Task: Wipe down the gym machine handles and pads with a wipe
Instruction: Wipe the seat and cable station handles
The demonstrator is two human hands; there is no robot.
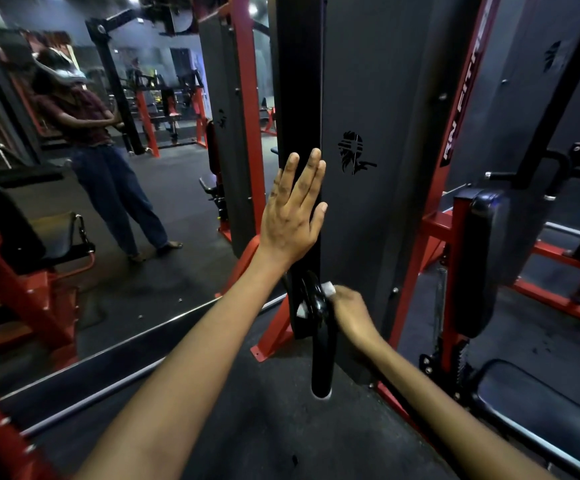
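1. The tall black upright post [299, 98] stood straight ahead, with the flat left hand [293, 209] pressed against it and blocking its front.
2. The dark grey steel side panel [368, 98] closed off the right of the post.
3. The glossy black cylindrical handle [319, 341] hung low, just beside the right hand [350, 313].
4. Open dark rubber floor [281, 427] lay below the handle.
5. The black padded upright cushion [482, 265] on its red frame crowded the right.
6. The wall mirror [74, 202] bounded the left.

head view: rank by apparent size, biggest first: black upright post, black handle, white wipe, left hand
1. black upright post, runs out of the top of the frame
2. left hand and black handle: look alike, unranked
3. white wipe, mostly hidden under the right hand
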